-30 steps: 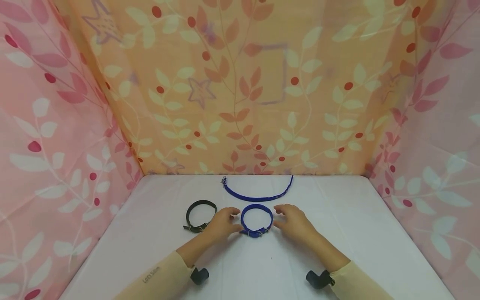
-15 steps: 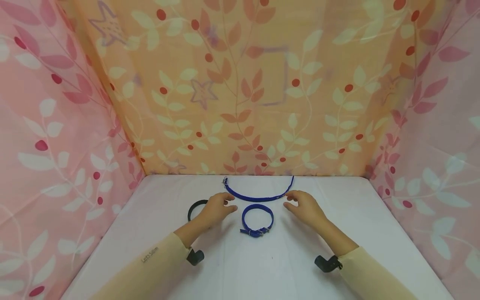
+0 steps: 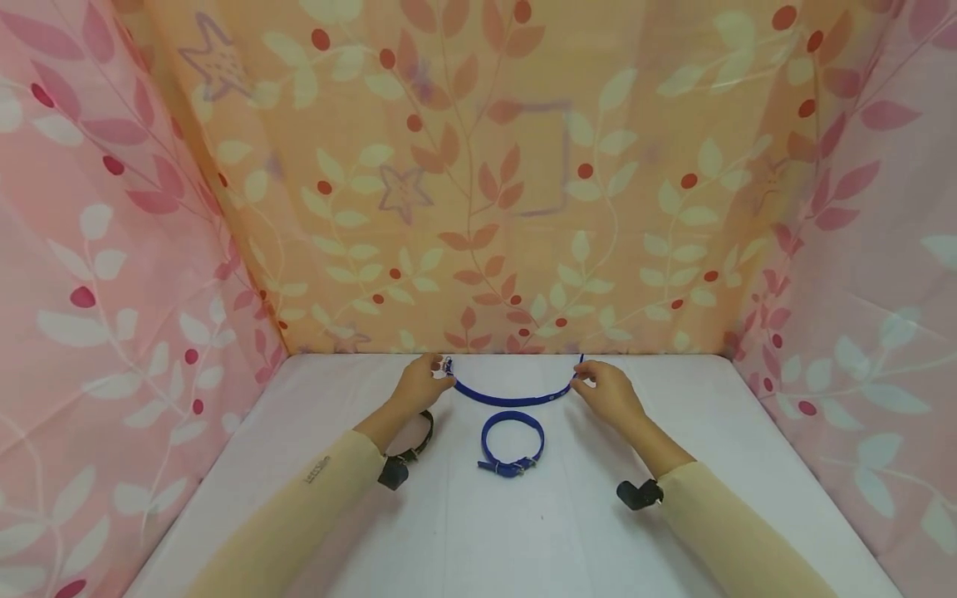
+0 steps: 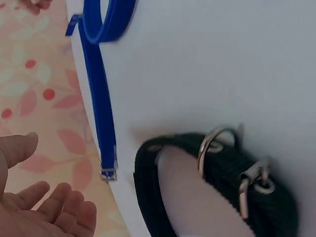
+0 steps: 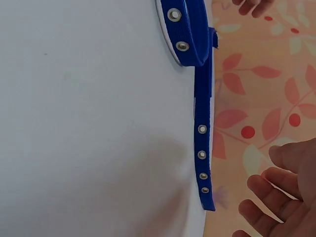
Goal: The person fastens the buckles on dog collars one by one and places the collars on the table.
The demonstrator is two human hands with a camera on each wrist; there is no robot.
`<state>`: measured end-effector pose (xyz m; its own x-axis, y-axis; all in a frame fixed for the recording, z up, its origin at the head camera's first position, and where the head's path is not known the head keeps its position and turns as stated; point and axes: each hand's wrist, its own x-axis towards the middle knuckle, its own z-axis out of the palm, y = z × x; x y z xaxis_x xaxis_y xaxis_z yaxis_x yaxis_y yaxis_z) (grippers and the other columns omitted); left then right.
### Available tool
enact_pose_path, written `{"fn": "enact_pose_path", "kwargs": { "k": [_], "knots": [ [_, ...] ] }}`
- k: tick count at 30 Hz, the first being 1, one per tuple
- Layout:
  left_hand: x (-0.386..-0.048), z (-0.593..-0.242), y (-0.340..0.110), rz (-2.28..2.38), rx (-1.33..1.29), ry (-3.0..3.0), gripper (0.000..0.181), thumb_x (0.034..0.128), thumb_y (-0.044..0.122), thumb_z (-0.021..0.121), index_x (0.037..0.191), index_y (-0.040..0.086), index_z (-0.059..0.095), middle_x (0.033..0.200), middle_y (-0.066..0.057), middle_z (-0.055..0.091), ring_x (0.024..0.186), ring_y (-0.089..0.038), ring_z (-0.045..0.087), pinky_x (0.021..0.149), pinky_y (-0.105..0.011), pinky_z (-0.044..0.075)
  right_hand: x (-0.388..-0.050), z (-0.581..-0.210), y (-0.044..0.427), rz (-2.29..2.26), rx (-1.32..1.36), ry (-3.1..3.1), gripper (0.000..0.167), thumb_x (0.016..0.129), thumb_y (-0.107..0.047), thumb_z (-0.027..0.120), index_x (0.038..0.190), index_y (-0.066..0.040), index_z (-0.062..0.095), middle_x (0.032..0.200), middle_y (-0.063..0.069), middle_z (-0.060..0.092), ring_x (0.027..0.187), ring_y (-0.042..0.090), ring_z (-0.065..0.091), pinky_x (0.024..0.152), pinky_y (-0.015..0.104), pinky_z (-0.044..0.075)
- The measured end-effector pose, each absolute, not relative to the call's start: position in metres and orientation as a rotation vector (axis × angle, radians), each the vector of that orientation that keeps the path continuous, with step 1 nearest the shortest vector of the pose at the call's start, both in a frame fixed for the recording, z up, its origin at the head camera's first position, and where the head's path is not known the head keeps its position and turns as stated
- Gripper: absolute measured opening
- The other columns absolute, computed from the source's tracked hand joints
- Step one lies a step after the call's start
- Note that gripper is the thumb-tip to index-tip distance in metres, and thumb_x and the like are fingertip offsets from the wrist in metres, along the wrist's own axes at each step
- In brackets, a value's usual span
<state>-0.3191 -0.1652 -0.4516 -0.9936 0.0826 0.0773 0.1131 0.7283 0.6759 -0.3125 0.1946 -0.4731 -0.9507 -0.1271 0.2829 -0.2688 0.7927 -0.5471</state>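
Note:
An unfastened blue collar [image 3: 516, 403] lies in a shallow arc near the table's far edge. My left hand [image 3: 419, 389] is at its metal buckle [image 4: 107, 170] end, fingers parted, with a gap between them in the left wrist view. At the other end, with eyelets [image 5: 202, 154], my right hand [image 3: 609, 394] hovers with relaxed fingers, also apart from the strap in the right wrist view. A second blue collar [image 3: 512, 470], buckled into a ring, stands between my forearms. Partly hidden by my left arm is a dark buckled collar [image 3: 429, 433], its metal ring [image 4: 201, 155] visible.
A white table [image 3: 568, 531] carries the collars. Behind it hangs an orange leaf-patterned cloth [image 3: 478, 208], with pink patterned cloth [image 3: 97, 332] along the sides. A black wrist camera [image 3: 394, 472] on my left arm overlaps the dark collar.
Both hands have moved forward from beside the ring-shaped blue collar to the ends of the unfastened one. The collars show no clear change of place.

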Motion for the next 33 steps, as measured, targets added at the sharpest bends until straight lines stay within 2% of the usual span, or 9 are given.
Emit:
{"fn": "enact_pose_path", "kwargs": {
  "k": [10, 18, 25, 30, 33],
  "knots": [
    [-0.351, -0.467, -0.161, -1.237, 0.075, -2.871, 0.065, 0.0943, 0.027, 0.073, 0.145, -0.004, 0.047, 0.142, -0.024, 0.057, 0.131, -0.041, 0.053, 0.107, -0.051, 0.047, -0.345, -0.481, 0.2, 0.929, 0.123, -2.741, 0.038, 0.097, -0.026, 0.069, 0.125, -0.001, 0.069, 0.115, 0.017, 0.073, 0.111, 0.037, 0.065, 0.098, 0.054, 0.049],
    [-0.37, -0.489, -0.147, -1.201, 0.234, -2.849, 0.069, 0.0916, 0.026, 0.076, 0.148, -0.003, 0.047, 0.145, -0.026, 0.054, 0.137, -0.046, 0.046, 0.116, -0.053, 0.037, -0.361, -0.497, 0.205, 1.028, -0.061, -2.754, 0.043, 0.099, -0.031, 0.066, 0.129, -0.001, 0.066, 0.114, 0.015, 0.073, 0.108, 0.035, 0.066, 0.096, 0.054, 0.047],
    [-0.38, -0.498, -0.15, -1.173, 0.313, -2.802, 0.064, 0.0894, 0.026, 0.079, 0.144, 0.0, 0.055, 0.138, -0.022, 0.062, 0.129, -0.042, 0.055, 0.109, -0.05, 0.045, -0.367, -0.511, 0.201, 1.039, -0.127, -2.762, 0.049, 0.096, -0.038, 0.068, 0.129, -0.002, 0.066, 0.114, 0.015, 0.072, 0.11, 0.037, 0.064, 0.098, 0.057, 0.038],
    [-0.391, -0.503, -0.149, -1.142, 0.335, -2.803, 0.044, 0.0881, 0.027, 0.079, 0.126, 0.005, 0.07, 0.121, -0.014, 0.071, 0.117, -0.036, 0.062, 0.101, -0.046, 0.049, -0.372, -0.52, 0.196, 0.977, -0.199, -2.754, 0.052, 0.094, -0.043, 0.071, 0.127, -0.003, 0.068, 0.113, 0.014, 0.073, 0.11, 0.04, 0.062, 0.095, 0.058, 0.036],
    [-0.393, -0.504, -0.144, -1.139, 0.36, -2.793, 0.032, 0.0857, 0.023, 0.079, 0.111, 0.005, 0.073, 0.111, -0.013, 0.072, 0.108, -0.034, 0.064, 0.096, -0.045, 0.051, -0.374, -0.524, 0.194, 0.913, -0.251, -2.756, 0.05, 0.094, -0.044, 0.071, 0.124, -0.004, 0.071, 0.113, 0.014, 0.073, 0.109, 0.041, 0.061, 0.093, 0.057, 0.037]
  ]
}}
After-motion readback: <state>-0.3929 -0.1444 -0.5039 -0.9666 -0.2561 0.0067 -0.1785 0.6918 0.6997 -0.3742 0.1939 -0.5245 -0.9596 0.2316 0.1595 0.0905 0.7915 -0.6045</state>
